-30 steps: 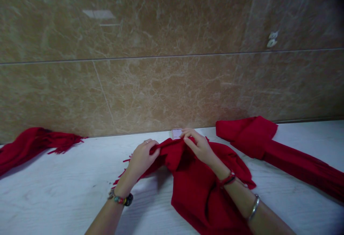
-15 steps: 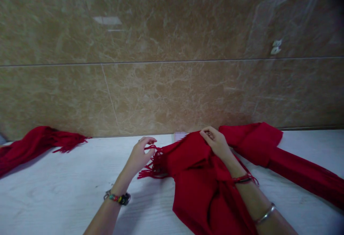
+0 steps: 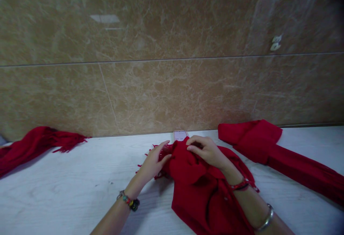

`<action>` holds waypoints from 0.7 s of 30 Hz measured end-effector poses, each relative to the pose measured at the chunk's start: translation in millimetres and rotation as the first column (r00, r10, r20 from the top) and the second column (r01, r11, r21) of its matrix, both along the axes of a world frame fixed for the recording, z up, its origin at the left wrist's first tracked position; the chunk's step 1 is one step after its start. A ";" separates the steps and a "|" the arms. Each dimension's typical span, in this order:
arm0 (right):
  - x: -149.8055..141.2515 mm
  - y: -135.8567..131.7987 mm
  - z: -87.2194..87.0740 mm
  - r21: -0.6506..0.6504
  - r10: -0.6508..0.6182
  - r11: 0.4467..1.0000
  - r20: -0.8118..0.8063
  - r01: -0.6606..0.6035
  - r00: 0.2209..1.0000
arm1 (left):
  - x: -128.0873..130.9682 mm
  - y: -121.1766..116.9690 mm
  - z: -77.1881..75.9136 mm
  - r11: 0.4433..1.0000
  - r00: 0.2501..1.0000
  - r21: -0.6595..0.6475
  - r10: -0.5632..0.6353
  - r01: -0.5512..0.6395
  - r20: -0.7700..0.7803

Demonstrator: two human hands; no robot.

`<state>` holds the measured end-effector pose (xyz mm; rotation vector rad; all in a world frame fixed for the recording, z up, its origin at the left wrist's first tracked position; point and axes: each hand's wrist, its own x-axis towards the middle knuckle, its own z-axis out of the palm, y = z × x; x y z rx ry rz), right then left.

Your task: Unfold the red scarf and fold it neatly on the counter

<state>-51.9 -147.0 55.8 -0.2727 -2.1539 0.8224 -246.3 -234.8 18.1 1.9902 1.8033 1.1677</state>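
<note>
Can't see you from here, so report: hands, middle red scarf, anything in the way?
Left hand open at fringe of middle scarf; right hand at its far edge, grip unclear. Scarf rumpled. Phone-like device just beyond, partly hidden.

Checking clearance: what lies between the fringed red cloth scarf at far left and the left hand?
In the head view, white wood-grained tabletop, with red fringe tips showing just beside the left hand.
</note>
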 end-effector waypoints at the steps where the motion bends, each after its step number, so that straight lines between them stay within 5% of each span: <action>1: 1.0 1.2 -0.1 0.003 -0.002 1.000 0.014 0.002 1.000 | -0.4 -0.1 1.8 1.000 1.000 0.004 0.005 -0.005 -0.014; 7: 1.9 5.3 -2.1 0.019 -0.034 0.999 0.070 0.033 0.997 | 1.4 -2.7 5.6 0.970 0.991 0.229 0.108 -0.088 -0.078; 14: -3.9 -5.6 -0.7 0.093 -0.046 0.995 0.088 0.037 0.995 | 10.5 -3.3 0.6 0.990 0.989 0.112 -0.068 0.083 -0.131; 21: 7.3 12.8 -2.2 0.172 -0.089 0.984 0.261 0.044 0.961 | -4.5 -9.2 20.3 0.952 0.966 0.231 0.153 -0.201 0.210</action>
